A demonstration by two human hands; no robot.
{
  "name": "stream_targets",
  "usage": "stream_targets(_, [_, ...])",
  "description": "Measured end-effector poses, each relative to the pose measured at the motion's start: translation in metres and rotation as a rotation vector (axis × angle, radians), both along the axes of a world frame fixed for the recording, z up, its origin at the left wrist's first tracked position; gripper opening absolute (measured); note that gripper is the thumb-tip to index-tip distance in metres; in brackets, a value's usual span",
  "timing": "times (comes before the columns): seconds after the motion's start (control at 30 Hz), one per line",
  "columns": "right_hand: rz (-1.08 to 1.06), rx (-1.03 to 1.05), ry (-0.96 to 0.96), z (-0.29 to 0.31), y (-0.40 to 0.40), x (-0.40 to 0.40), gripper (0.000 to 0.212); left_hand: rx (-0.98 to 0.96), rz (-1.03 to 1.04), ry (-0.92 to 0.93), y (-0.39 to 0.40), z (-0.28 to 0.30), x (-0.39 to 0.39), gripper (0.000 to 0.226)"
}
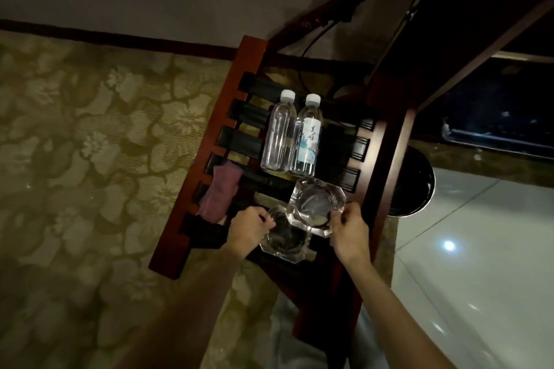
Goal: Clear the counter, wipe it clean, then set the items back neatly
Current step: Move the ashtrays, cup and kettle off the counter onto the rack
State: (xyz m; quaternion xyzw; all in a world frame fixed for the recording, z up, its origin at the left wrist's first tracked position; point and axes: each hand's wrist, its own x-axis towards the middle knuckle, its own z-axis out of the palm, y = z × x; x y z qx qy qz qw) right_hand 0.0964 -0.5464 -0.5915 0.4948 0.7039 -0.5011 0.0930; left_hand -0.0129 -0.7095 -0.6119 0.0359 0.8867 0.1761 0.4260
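Observation:
Two clear glass ashtrays sit on a slatted wooden rack (251,51). My left hand (250,229) grips the left rim of the near ashtray (286,238). My right hand (349,228) holds the right edge of the far ashtray (316,202), whose near corner overlaps the near ashtray. Behind them two water bottles lie side by side on the slats: a bare one (277,133) and a labelled one (308,136). A purple cloth (220,195) lies folded on the rack's left side.
A dark round bin (416,183) stands to the right of the rack, below a dark wooden counter edge (389,135). Patterned carpet (90,159) covers the floor on the left, shiny pale tiles (479,249) on the right. A cable hangs behind the rack.

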Motion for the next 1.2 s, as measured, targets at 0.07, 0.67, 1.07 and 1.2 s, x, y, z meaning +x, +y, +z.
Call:
stream_targets(0.07, [0.017,-0.02,-0.006,-0.006,-0.008,0.003,0.01,0.036,0.03,0.012,0.0,-0.007,-0.004,0.011])
stream_targets(0.67, [0.041,-0.138,0.007,-0.007,-0.048,-0.012,0.011,0.277,0.279,-0.18,-0.012,0.002,-0.025,0.014])
stream_targets(1.07, [0.244,-0.014,-0.085,0.008,-0.025,-0.006,0.015,0.048,-0.056,0.006,0.002,0.019,-0.032,0.031])
stream_targets(1.2, [0.344,0.041,-0.089,0.03,-0.011,-0.006,0.021,-0.021,-0.112,0.055,0.009,0.038,-0.038,0.032])
